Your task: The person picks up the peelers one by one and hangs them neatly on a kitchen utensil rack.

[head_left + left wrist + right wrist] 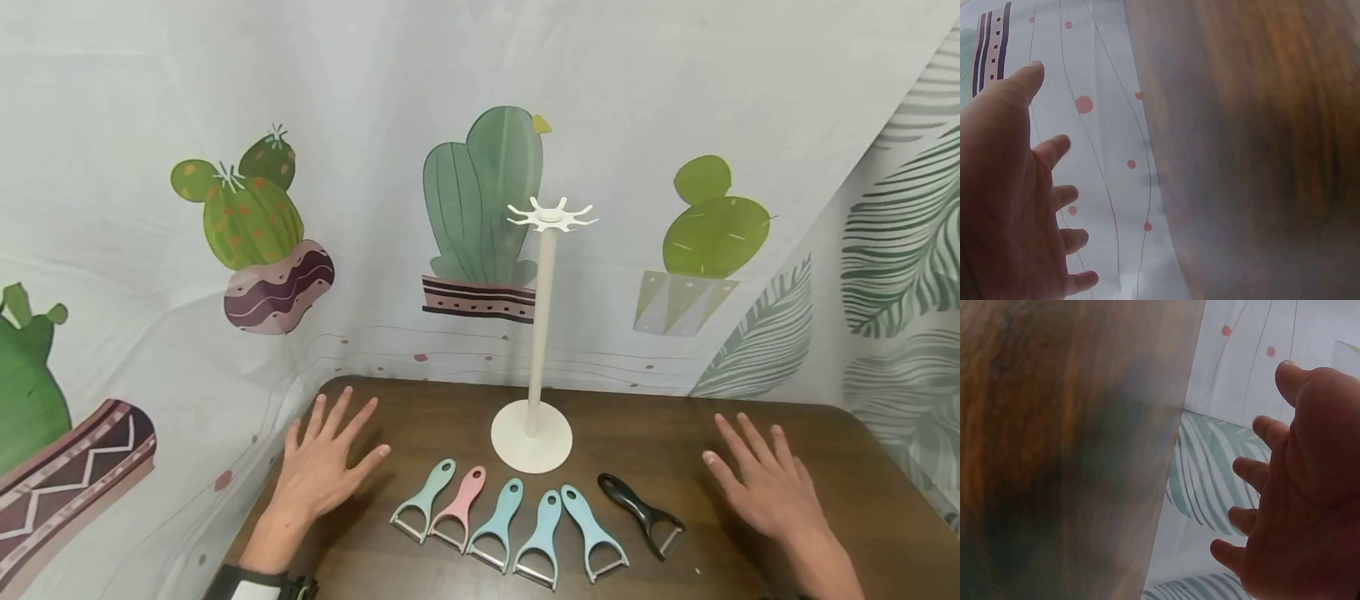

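Six peelers [547,523] lie before the stand [539,333] on the table [420,417]. The left grip [321,468] and right grip [768,492], on either side of the stand, are spread and empty; handling seems not yet begun, and a next move would call for pinching one peeler.

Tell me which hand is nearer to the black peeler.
Right. The right hand is just to the right of the black peeler, apart from it; the left hand is well to its left, past the other five peelers.
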`<state>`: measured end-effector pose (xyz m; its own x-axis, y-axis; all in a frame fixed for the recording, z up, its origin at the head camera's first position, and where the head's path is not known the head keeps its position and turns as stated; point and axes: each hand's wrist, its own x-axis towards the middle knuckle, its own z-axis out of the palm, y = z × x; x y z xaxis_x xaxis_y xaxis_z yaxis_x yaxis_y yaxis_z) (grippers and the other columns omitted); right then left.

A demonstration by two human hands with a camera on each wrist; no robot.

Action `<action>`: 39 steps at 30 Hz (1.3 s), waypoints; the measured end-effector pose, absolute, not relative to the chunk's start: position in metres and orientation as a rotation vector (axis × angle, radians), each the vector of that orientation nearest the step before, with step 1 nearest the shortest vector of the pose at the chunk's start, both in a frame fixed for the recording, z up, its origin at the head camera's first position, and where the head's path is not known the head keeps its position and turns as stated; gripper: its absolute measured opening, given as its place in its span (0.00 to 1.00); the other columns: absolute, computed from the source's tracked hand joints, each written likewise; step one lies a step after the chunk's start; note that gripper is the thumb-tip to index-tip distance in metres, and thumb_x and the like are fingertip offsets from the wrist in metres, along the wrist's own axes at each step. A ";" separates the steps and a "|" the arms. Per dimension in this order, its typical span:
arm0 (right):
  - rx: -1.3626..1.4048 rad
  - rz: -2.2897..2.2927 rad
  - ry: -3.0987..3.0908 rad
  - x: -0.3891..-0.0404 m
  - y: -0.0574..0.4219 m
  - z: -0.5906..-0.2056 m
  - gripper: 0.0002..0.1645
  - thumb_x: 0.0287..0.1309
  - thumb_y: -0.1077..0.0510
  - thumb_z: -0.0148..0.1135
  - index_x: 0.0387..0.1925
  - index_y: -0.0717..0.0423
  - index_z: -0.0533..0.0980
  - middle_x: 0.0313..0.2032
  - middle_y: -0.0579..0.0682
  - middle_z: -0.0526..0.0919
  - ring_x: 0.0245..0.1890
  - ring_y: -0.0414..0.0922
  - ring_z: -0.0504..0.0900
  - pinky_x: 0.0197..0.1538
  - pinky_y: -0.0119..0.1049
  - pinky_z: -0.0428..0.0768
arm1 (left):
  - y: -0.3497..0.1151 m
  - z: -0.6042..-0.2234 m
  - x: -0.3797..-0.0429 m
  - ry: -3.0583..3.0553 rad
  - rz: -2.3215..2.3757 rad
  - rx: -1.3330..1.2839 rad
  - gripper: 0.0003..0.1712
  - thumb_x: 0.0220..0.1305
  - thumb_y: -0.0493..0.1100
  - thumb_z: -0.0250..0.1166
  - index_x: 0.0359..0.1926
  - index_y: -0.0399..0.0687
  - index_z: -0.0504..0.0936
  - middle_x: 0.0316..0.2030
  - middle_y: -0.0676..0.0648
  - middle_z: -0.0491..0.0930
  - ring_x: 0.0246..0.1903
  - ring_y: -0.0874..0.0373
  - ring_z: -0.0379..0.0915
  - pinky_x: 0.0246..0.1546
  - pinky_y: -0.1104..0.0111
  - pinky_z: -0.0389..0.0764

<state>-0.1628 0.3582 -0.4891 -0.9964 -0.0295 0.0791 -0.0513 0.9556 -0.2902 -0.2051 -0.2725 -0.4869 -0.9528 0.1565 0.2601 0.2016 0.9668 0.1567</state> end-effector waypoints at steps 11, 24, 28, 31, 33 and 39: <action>0.216 0.441 -2.907 -0.169 0.358 -0.493 0.39 0.79 0.39 0.54 0.77 0.60 0.65 0.74 0.74 0.62 0.70 0.82 0.57 0.65 0.80 0.58 | -0.273 -0.488 -0.207 -2.833 -0.273 -0.307 0.47 0.70 0.78 0.55 0.82 0.66 0.62 0.81 0.42 0.59 0.80 0.31 0.47 0.71 0.30 0.53; 0.267 0.481 -2.804 -0.168 0.351 -0.490 0.35 0.72 0.45 0.66 0.68 0.66 0.74 0.66 0.75 0.73 0.63 0.76 0.71 0.61 0.75 0.68 | -0.272 -0.487 -0.206 -2.816 -0.312 -0.338 0.46 0.71 0.74 0.59 0.80 0.58 0.67 0.76 0.39 0.67 0.77 0.33 0.57 0.66 0.30 0.66; 0.270 0.496 -2.789 -0.168 0.351 -0.492 0.34 0.73 0.46 0.66 0.67 0.67 0.74 0.65 0.75 0.74 0.63 0.76 0.72 0.60 0.74 0.69 | -0.271 -0.487 -0.206 -2.809 -0.329 -0.359 0.46 0.70 0.74 0.60 0.79 0.57 0.68 0.74 0.38 0.70 0.75 0.34 0.61 0.66 0.33 0.69; 0.271 0.497 -2.787 -0.167 0.350 -0.492 0.34 0.73 0.46 0.65 0.67 0.68 0.74 0.65 0.75 0.74 0.63 0.76 0.72 0.60 0.74 0.69 | -0.270 -0.488 -0.205 -2.808 -0.341 -0.370 0.46 0.70 0.74 0.61 0.79 0.56 0.69 0.73 0.37 0.72 0.73 0.35 0.64 0.65 0.34 0.70; 0.275 0.496 -2.784 -0.167 0.350 -0.492 0.34 0.73 0.46 0.65 0.67 0.68 0.74 0.65 0.75 0.74 0.62 0.76 0.72 0.60 0.74 0.69 | -0.269 -0.488 -0.205 -2.811 -0.350 -0.375 0.46 0.70 0.74 0.61 0.78 0.56 0.69 0.72 0.38 0.73 0.72 0.36 0.66 0.64 0.34 0.71; 0.287 0.497 -2.784 -0.168 0.350 -0.491 0.34 0.73 0.47 0.65 0.67 0.69 0.73 0.65 0.76 0.73 0.62 0.76 0.72 0.60 0.75 0.69 | -0.264 -0.487 -0.204 -2.825 -0.358 -0.391 0.46 0.69 0.75 0.61 0.78 0.55 0.71 0.69 0.39 0.75 0.69 0.39 0.71 0.63 0.37 0.74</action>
<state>-0.1677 0.3495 -0.4908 -0.9357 -0.1417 0.3230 -0.2448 0.9202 -0.3054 -0.2044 -0.2643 -0.4872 -0.9281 0.2298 0.2929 0.2957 0.9331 0.2046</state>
